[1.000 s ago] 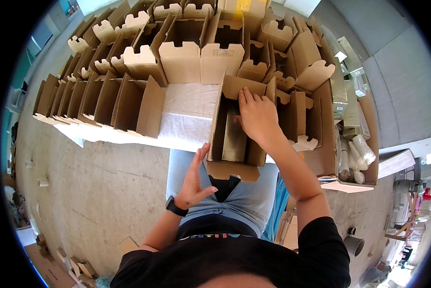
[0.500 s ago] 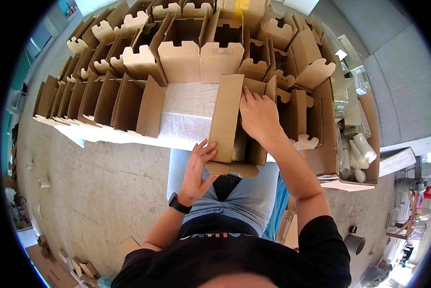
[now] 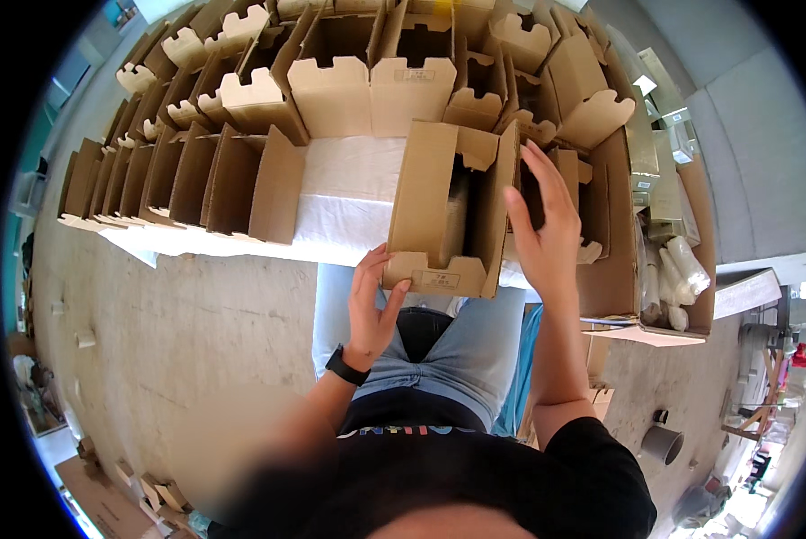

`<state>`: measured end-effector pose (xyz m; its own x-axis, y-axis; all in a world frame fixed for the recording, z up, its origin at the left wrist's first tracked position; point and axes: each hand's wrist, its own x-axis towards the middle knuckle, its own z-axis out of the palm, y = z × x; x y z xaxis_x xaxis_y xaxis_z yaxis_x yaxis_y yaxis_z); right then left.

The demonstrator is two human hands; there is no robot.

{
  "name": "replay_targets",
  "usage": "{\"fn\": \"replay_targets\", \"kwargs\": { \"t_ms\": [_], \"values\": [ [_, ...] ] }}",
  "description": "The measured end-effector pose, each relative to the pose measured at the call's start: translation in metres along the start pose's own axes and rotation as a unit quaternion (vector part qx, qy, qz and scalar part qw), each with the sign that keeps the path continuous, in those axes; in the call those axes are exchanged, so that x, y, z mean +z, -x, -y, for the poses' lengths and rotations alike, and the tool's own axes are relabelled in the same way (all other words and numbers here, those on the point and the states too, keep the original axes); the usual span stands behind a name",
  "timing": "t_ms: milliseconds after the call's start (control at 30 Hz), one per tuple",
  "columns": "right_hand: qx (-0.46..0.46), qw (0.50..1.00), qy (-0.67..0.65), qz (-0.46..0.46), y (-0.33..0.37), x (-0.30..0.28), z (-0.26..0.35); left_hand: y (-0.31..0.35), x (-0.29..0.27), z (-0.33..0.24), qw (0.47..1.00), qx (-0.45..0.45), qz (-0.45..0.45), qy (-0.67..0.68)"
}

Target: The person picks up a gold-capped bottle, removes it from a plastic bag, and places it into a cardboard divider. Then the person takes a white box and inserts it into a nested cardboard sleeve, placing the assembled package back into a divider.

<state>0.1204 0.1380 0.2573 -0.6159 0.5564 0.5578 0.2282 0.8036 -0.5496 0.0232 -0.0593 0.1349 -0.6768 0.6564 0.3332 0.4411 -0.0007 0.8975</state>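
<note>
An open brown cardboard box (image 3: 421,189) stands in front of me at the near edge of the white-covered table. Its near end panel has a notched top and a small printed mark. My left hand (image 3: 374,292) grips the near left corner, fingers along the side and thumb at the front panel. On the other side, my right hand (image 3: 549,220) is raised by the right wall with fingers stretched and thumb apart, holding nothing. Whether its fingertips touch the cardboard I cannot tell. The box's floor is mostly in shadow.
Rows of similar open boxes (image 3: 334,99) fill the table's back and left. White cloth (image 3: 345,193) shows left of the near box. A large carton (image 3: 611,225) at right borders gold-coloured boxes (image 3: 664,193) and plastic-wrapped items (image 3: 682,269). A grey bin (image 3: 662,445) stands on the floor.
My right hand has come out of the box and moved right, its fingers now spread. The near end panel, folded outward before, now stands up. My left hand stays at the corner.
</note>
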Motion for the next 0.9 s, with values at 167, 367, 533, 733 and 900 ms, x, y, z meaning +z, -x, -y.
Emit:
{"fn": "replay_targets", "kwargs": {
  "t_ms": [167, 367, 533, 733, 900],
  "values": [
    [0.12, 0.967, -0.216, -0.068, 0.057, 0.011, -0.013, 0.005, 0.009, 0.014, 0.998, -0.004, -0.033, 0.059],
    [0.144, 0.964, -0.223, 0.013, 0.108, 0.032, -0.005, 0.004, 0.013, 0.015, 0.966, -0.109, -0.039, 0.23],
    [0.19, 0.952, -0.237, 0.046, 0.114, 0.048, -0.001, 0.017, 0.015, 0.021, 0.938, -0.243, -0.044, 0.244],
    [0.256, 0.908, -0.326, 0.066, 0.107, 0.062, 0.006, 0.028, 0.017, 0.028, 0.883, -0.32, 0.027, 0.341],
    [0.255, 0.904, -0.336, 0.075, 0.102, 0.066, 0.022, 0.027, 0.017, 0.023, 0.886, -0.288, -0.017, 0.364]
  ]
}}
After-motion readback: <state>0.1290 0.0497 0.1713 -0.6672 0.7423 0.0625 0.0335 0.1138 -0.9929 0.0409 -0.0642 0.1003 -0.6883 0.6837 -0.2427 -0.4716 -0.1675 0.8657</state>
